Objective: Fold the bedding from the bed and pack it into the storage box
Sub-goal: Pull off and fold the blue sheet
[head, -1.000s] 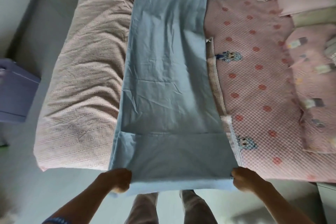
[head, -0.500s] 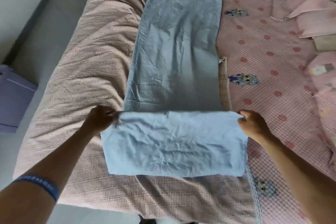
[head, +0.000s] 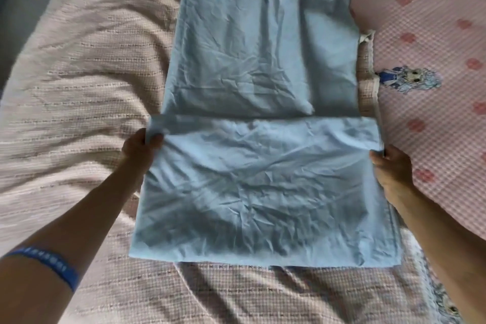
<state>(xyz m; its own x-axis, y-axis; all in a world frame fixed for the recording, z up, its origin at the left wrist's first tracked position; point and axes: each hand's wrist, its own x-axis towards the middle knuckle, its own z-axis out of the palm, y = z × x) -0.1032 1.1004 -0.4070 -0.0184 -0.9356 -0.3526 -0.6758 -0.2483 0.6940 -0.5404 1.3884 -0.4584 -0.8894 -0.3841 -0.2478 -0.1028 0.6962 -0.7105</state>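
A long, wrinkled light-blue cotton sheet (head: pixel 263 47) lies lengthwise on the bed, across a pinkish-beige waffle-textured blanket (head: pixel 79 87), with its near end doubled over into a flap that covers the lower part of the strip. The left hand (head: pixel 138 150) pinches the flap's left corner, thumb on top and fingers curled beneath the cloth; the right hand (head: pixel 391 168) grips the right corner just below the fold's leading edge, fingers closed round the fabric. The flap stretches between the two hands, its free edge lying nearest the person. Half a second ago the hands held these corners nearer the person; the fold line now sits farther up the strip and the flap is deeper. To the right lies a pink checked quilt with red blotches and a cartoon figure (head: pixel 434 113). A blue wristband (head: pixel 50 265) circles the left forearm; its pale lettering is too blurred to read.
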